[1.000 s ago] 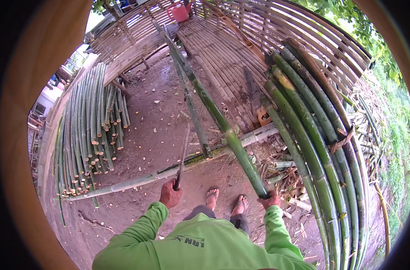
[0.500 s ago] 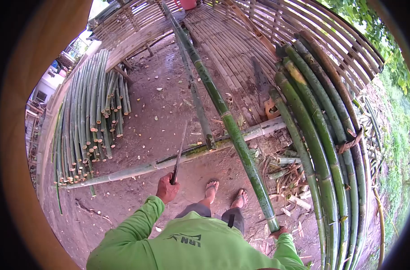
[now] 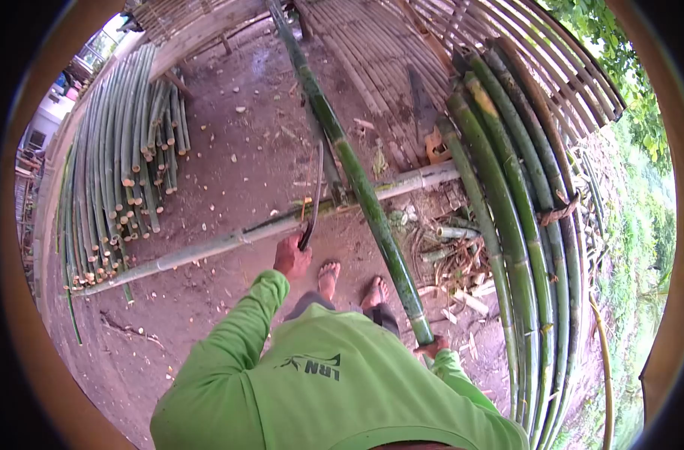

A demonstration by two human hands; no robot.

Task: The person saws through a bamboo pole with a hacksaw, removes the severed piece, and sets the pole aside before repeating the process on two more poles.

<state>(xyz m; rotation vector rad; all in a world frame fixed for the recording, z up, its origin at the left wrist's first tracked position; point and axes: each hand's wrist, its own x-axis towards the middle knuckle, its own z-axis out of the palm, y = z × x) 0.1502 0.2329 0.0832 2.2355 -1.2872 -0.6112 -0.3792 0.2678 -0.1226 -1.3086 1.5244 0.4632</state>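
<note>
Head view: the left hand [image 3: 292, 259] is closed around the handle of a long knife [image 3: 314, 191], whose blade points up and away from the hand. Just beyond that hand a pale bamboo pole [image 3: 207, 251] lies crosswise on the dirt. The right hand [image 3: 432, 347] is clamped on the near end of a green bamboo pole [image 3: 357, 180], which runs forward from the hand over the pale pole towards a slatted bamboo platform [image 3: 372, 52]. Thick green culms [image 3: 507, 225] lie right of the right hand. A stack of thin cut bamboo [image 3: 124, 165] lies well left of the left hand. Sandalled feet [image 3: 328, 277] stand between the hands.
</note>
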